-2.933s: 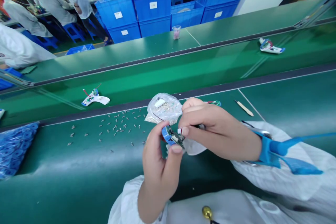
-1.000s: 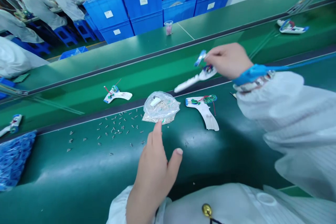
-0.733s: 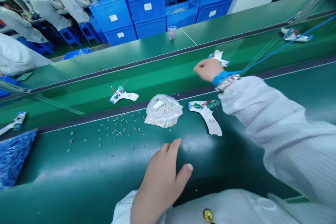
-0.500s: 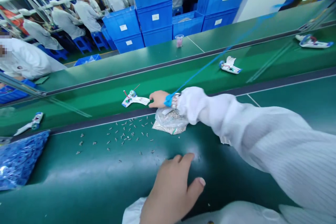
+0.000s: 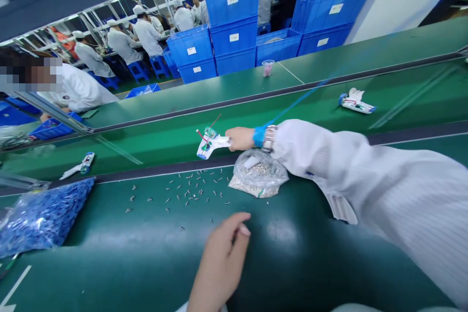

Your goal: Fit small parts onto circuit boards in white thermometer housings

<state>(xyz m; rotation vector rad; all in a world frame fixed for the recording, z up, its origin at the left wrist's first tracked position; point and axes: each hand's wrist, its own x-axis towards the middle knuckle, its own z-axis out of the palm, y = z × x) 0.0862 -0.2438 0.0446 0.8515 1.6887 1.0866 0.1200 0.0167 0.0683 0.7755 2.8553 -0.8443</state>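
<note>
The right hand (image 5: 239, 139) is stretched out to a white gun-shaped plastic housing (image 5: 212, 145) lying on the far green belt (image 5: 292, 112), and a small circuit board (image 5: 210, 132) is mounted on it. The fingers (image 5: 229, 139) are held together at the housing's tail, but whether it is pinched cannot be told. The left hand (image 5: 219, 268) is loosely curled and empty over the near belt (image 5: 329, 263), where a clear plastic bag (image 5: 258, 173) and scattered metal parts (image 5: 186, 192) are laid. A firm grip is called for before the housing can be lifted.
</note>
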